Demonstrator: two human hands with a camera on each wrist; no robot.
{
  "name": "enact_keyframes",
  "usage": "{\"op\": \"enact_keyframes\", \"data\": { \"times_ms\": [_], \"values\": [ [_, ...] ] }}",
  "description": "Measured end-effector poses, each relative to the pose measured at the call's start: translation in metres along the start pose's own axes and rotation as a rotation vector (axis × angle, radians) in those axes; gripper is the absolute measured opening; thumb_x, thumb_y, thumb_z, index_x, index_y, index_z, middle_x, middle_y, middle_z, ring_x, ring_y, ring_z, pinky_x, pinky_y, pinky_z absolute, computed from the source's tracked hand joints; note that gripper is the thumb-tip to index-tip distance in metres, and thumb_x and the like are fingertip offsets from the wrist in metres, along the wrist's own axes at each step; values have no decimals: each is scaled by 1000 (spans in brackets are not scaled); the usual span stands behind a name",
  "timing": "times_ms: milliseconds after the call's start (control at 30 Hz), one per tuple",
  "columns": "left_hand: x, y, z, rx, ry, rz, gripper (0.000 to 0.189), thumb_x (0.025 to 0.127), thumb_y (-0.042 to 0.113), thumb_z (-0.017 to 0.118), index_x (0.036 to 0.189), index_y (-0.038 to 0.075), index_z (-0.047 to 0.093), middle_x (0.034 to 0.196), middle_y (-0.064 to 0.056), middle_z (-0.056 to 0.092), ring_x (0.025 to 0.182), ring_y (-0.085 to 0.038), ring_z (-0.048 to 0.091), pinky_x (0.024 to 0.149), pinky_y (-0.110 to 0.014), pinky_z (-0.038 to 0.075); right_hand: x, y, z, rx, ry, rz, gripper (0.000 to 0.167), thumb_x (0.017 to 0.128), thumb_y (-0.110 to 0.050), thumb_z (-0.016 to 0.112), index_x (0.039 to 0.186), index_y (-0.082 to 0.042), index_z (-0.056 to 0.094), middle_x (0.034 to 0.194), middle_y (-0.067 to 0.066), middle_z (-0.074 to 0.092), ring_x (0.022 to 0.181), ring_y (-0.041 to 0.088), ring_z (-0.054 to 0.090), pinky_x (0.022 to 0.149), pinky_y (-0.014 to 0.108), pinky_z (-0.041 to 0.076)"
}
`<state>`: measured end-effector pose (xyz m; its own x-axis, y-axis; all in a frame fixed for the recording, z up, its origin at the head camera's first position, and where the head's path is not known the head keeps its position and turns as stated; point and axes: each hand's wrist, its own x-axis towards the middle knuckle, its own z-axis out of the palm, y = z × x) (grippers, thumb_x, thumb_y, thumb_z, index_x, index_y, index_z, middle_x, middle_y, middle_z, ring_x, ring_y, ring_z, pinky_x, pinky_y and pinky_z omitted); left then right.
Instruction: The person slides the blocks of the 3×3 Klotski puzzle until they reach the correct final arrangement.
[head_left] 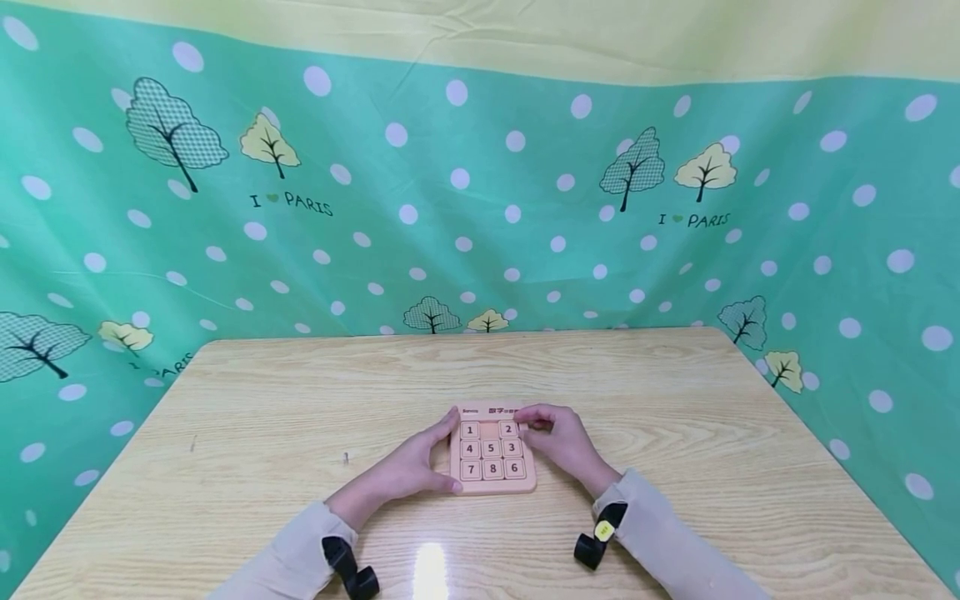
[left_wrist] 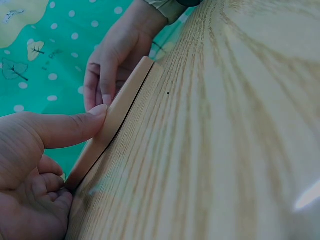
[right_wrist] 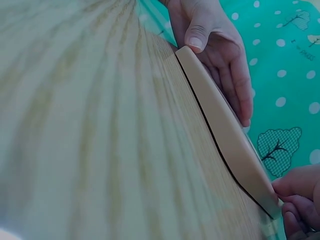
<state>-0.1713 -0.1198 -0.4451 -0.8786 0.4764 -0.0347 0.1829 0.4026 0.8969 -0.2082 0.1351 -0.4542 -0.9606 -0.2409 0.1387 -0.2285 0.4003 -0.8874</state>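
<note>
A pink number slide puzzle (head_left: 495,487) lies flat on the wooden table, its tiles reading 1, gap, 2 along the top row, then 4 5 3, then 7 8 6. My left hand (head_left: 408,467) grips its left side, thumb at the lower corner and fingers along the upper left edge. At the upper right, my right hand (head_left: 562,437) has thumb and index fingertip at the right edge of the tile marked 2 (head_left: 508,430). The right wrist view shows the puzzle's side edge (right_wrist: 220,120), with the right hand's other fingers curled beside the far corner.
The wooden table (head_left: 300,392) extends around the puzzle on all sides. A green dotted curtain (head_left: 465,208) with printed trees hangs behind and beside it. Black camera mounts (head_left: 592,546) sit on both wrists. Light glares off the near tabletop.
</note>
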Motion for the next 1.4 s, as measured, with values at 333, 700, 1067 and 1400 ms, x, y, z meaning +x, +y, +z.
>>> {"op": "enact_keyframes", "data": {
  "times_ms": [333,700,1067,1400],
  "values": [
    [-1,-1,-1,-4,-5,-5,103,69,8,80,148,0,17,157,-12,8,144,-29,6,116,-47,6,3,-7,6,-74,-29,-46,21,79,-1,70,99,-7,71,98,3,71,91,16,62,80,25,51],
    [-2,-3,-1,10,-5,-12,102,69,11,80,148,1,17,157,-11,8,144,-28,7,116,-45,7,8,-14,14,-53,-77,-52,20,80,1,68,99,-5,71,101,7,70,87,17,61,75,21,49],
    [-3,-3,-2,-6,-11,-7,102,70,11,80,149,0,17,157,-11,8,144,-28,6,116,-45,6,12,-14,21,-39,-102,-79,21,81,2,67,101,-2,70,100,10,70,86,19,64,74,20,52],
    [-1,1,-1,5,-13,-7,102,70,12,80,149,1,17,157,-11,8,144,-28,6,116,-45,6,3,-15,10,-28,-121,-93,22,82,-4,68,104,-4,70,104,8,69,90,19,63,77,22,52]
  ]
}}
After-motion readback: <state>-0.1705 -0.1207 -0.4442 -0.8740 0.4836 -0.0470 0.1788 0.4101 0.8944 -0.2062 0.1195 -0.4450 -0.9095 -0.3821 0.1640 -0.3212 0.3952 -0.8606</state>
